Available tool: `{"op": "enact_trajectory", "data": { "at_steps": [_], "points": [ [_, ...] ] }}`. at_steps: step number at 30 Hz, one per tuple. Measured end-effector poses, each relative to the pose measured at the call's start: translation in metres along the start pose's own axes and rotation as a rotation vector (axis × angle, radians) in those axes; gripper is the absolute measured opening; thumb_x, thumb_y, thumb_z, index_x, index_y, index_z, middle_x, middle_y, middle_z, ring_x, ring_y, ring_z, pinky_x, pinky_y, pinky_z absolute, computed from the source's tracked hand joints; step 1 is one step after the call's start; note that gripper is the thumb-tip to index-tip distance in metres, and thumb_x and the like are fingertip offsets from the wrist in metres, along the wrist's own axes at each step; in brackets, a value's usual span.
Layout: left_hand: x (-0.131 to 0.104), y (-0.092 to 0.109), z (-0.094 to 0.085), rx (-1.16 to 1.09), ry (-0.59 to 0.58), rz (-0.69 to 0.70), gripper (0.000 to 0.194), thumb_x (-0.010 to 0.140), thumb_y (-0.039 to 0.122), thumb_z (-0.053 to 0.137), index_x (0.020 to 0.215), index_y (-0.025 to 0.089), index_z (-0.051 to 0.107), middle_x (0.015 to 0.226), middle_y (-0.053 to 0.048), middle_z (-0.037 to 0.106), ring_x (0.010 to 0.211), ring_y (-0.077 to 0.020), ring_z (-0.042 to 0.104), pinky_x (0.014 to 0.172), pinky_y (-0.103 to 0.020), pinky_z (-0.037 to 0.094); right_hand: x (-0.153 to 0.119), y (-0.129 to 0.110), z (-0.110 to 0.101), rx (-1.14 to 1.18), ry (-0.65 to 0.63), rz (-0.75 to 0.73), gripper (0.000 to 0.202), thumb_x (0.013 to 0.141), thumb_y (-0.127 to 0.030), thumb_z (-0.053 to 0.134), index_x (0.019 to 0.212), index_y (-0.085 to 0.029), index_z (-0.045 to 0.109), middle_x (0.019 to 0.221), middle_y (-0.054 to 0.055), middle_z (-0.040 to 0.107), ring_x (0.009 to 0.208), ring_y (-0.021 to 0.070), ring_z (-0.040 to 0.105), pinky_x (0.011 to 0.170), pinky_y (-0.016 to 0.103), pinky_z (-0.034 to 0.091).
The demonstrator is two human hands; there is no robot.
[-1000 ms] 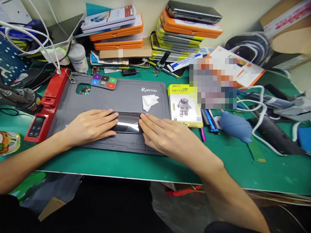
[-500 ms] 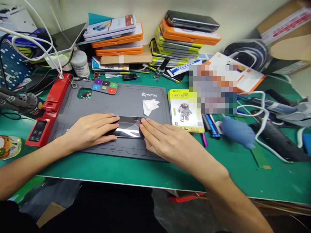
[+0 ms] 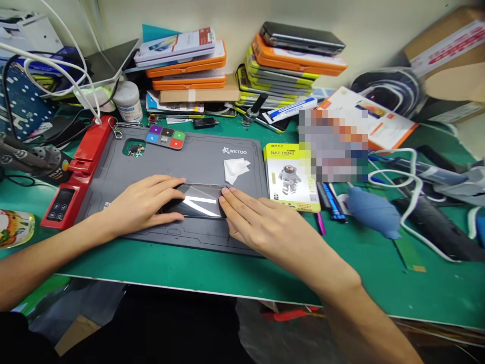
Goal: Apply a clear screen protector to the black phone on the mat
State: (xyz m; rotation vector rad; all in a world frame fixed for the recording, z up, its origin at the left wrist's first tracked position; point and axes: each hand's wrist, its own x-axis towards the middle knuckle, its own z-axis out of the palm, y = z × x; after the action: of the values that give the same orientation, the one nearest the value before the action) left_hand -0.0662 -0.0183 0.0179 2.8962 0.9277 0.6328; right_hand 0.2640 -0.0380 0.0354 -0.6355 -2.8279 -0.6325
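A black smartphone (image 3: pixel 200 200) with a glossy screen lies lengthwise, face up, on the grey work mat (image 3: pixel 189 162). My left hand (image 3: pixel 142 205) grips its left end, fingers along the far edge and thumb at the near edge. Across the right end, the fingers of my right hand (image 3: pixel 257 217) press close together, and its thumb is mostly hidden. Light bands reflect off the glass between the hands. Beyond the phone, a crumpled white wipe (image 3: pixel 237 170) rests on the mat.
A red device (image 3: pixel 79 172) borders the mat on the left. To the right are a yellow battery box (image 3: pixel 291 177), a blue air blower (image 3: pixel 373 211) and cables. Stacked orange cases (image 3: pixel 185 68) and yellow-edged boxes (image 3: pixel 278 76) line the wall. A glass bottle (image 3: pixel 250 117) stands before them.
My left fingers have spread slightly apart, showing more of the phone's screen. My right hand keeps its place on the right end. The whole view has shifted a little.
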Motion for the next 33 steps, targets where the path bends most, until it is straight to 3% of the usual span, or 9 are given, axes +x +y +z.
{"op": "enact_trajectory", "data": {
  "at_steps": [5, 12, 21, 24, 27, 30, 33],
  "points": [
    [-0.002, 0.001, 0.001, -0.033, 0.016, -0.031, 0.042, 0.107, 0.054, 0.071, 0.129, 0.018, 0.071, 0.151, -0.016, 0.074, 0.131, -0.0292, 0.075, 0.112, -0.044, 0.064, 0.001, 0.000, -0.001, 0.026, 0.014, 0.023, 0.034, 0.105, -0.009, 0.065, 0.136, 0.001, 0.076, 0.143, 0.028, 0.076, 0.125, 0.0351, 0.081, 0.088, 0.045, 0.073],
    [-0.003, 0.002, -0.001, -0.062, -0.009, -0.085, 0.050, 0.107, 0.057, 0.069, 0.137, 0.018, 0.065, 0.150, -0.017, 0.074, 0.132, -0.0291, 0.075, 0.110, -0.043, 0.064, 0.005, 0.003, -0.005, 0.040, 0.069, 0.028, 0.031, 0.106, -0.007, 0.062, 0.131, 0.006, 0.076, 0.136, 0.028, 0.079, 0.118, 0.0355, 0.083, 0.083, 0.043, 0.073],
    [-0.004, 0.003, 0.000, -0.118, 0.009, -0.116, 0.059, 0.107, 0.057, 0.070, 0.152, 0.021, 0.055, 0.149, -0.015, 0.074, 0.135, -0.0279, 0.074, 0.112, -0.043, 0.063, 0.003, 0.009, -0.011, 0.083, 0.095, 0.049, 0.031, 0.107, -0.011, 0.065, 0.135, -0.001, 0.076, 0.138, 0.024, 0.079, 0.122, 0.0326, 0.082, 0.090, 0.043, 0.073],
    [-0.005, 0.004, 0.001, -0.120, 0.021, -0.116, 0.062, 0.107, 0.056, 0.071, 0.154, 0.019, 0.052, 0.147, -0.015, 0.075, 0.134, -0.0275, 0.074, 0.111, -0.042, 0.064, 0.003, 0.015, -0.013, 0.208, 0.088, 0.113, 0.044, 0.108, -0.025, 0.071, 0.148, -0.006, 0.068, 0.140, 0.021, 0.080, 0.125, 0.0328, 0.081, 0.099, 0.046, 0.071],
    [-0.006, 0.004, 0.003, -0.094, 0.040, -0.104, 0.062, 0.108, 0.053, 0.071, 0.154, 0.018, 0.051, 0.146, -0.016, 0.075, 0.134, -0.0267, 0.075, 0.110, -0.040, 0.063, 0.004, 0.020, -0.008, 0.341, 0.096, 0.222, 0.075, 0.103, -0.044, 0.078, 0.162, -0.004, 0.053, 0.150, 0.026, 0.073, 0.135, 0.0379, 0.075, 0.110, 0.053, 0.066],
    [-0.007, 0.003, 0.005, -0.076, 0.067, -0.078, 0.061, 0.108, 0.052, 0.071, 0.155, 0.018, 0.050, 0.146, -0.016, 0.075, 0.137, -0.0271, 0.074, 0.113, -0.040, 0.062, 0.006, 0.022, 0.003, 0.453, 0.104, 0.282, 0.092, 0.099, -0.047, 0.083, 0.172, -0.011, 0.041, 0.155, 0.026, 0.070, 0.141, 0.0382, 0.071, 0.115, 0.056, 0.063],
    [-0.007, 0.002, 0.005, -0.069, 0.077, -0.078, 0.061, 0.109, 0.054, 0.069, 0.155, 0.019, 0.050, 0.145, -0.016, 0.076, 0.136, -0.0273, 0.075, 0.113, -0.040, 0.062, 0.007, 0.021, 0.011, 0.560, 0.071, 0.289, 0.091, 0.101, -0.041, 0.082, 0.176, -0.020, 0.035, 0.157, 0.022, 0.069, 0.142, 0.0365, 0.070, 0.114, 0.057, 0.063]
  ]
}}
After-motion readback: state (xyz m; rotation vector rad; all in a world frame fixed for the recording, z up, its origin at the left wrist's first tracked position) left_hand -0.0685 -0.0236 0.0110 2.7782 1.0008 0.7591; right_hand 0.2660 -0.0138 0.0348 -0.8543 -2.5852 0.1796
